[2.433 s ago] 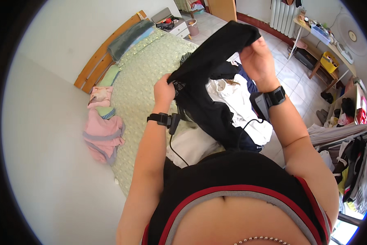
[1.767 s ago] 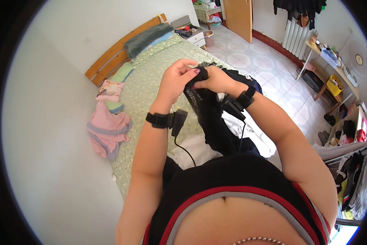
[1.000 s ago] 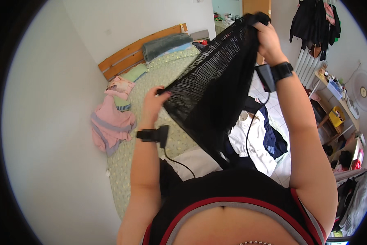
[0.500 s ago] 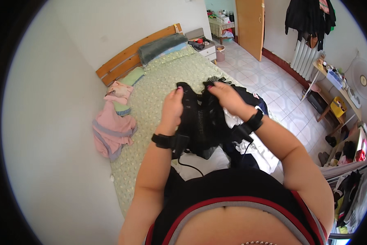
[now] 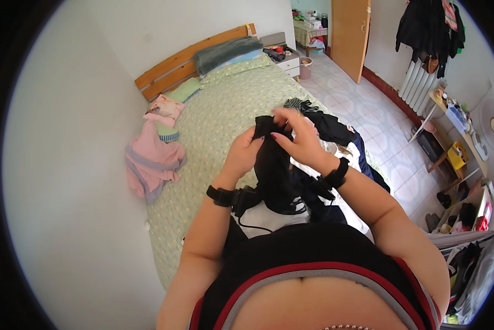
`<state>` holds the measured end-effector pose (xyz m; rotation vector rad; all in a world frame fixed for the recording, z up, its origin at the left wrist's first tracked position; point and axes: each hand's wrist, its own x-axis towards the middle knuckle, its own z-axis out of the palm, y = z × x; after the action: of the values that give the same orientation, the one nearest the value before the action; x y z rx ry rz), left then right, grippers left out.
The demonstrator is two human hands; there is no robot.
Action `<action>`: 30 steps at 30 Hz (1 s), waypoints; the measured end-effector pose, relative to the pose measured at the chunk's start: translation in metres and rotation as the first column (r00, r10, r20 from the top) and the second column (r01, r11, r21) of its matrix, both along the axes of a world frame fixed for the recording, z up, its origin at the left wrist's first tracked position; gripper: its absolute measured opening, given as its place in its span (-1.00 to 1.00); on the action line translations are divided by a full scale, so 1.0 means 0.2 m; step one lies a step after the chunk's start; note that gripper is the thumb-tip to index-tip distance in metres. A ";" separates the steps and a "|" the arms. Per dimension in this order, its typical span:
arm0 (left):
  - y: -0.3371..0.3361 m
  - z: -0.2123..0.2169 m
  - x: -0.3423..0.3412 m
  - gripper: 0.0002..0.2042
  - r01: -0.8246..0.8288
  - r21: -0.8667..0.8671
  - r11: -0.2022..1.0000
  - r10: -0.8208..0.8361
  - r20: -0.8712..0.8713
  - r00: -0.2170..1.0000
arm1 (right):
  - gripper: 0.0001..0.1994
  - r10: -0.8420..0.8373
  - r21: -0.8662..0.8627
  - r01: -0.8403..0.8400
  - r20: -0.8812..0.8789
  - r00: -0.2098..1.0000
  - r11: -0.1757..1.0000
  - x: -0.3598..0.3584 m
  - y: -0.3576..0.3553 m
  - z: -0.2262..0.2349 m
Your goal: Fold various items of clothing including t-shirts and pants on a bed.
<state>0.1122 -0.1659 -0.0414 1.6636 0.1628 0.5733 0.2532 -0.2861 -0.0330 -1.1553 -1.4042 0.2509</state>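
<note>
A black garment (image 5: 273, 176), partly sheer at its lower end, hangs folded in front of me over the bed. My left hand (image 5: 242, 158) is closed on its upper left edge, the thumb pressed on the cloth. My right hand (image 5: 303, 142) holds its top right, with cloth between the thumb and the slightly blurred fingers. The garment's exact kind cannot be made out. Beneath and to the right lie white clothes (image 5: 343, 206) and a black piece of clothing (image 5: 328, 127), with a striped fringed cloth (image 5: 300, 104) beyond.
The bed (image 5: 225, 104) has a green patterned sheet. Pink clothing (image 5: 151, 159) lies at its left, and a rolled grey blanket (image 5: 225, 54) by the headboard (image 5: 167, 69). Right of the bed are tiled floor (image 5: 340, 88), a desk (image 5: 459, 124) and a white fan (image 5: 493, 124).
The garment was spread between both hands; now the hands are closer together and it hangs narrower, folded over. My right hand has shifted its grip along the top. The view has shifted slightly.
</note>
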 end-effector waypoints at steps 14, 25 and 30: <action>0.17 -0.18 -0.05 -0.16 -0.071 0.200 0.977 0.015 0.269 0.963 | -0.79 -0.394 0.469 0.008 0.733 0.555 0.883 0.07 0.25 0.89; 0.32 -0.04 -0.22 -0.70 -0.544 0.319 0.776 0.357 0.490 0.795 | -0.75 -0.224 0.213 0.069 0.898 0.380 0.975 0.16 0.14 1.16; 0.14 0.06 -0.24 -0.82 -0.658 0.679 0.325 0.309 0.582 0.752 | -0.75 -0.293 0.224 0.214 0.872 0.392 0.951 0.12 0.17 1.13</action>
<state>0.0646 -0.1380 -0.0296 2.4707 0.1249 1.6632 0.2773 -0.2521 0.1927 -1.5050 -2.0921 -0.8013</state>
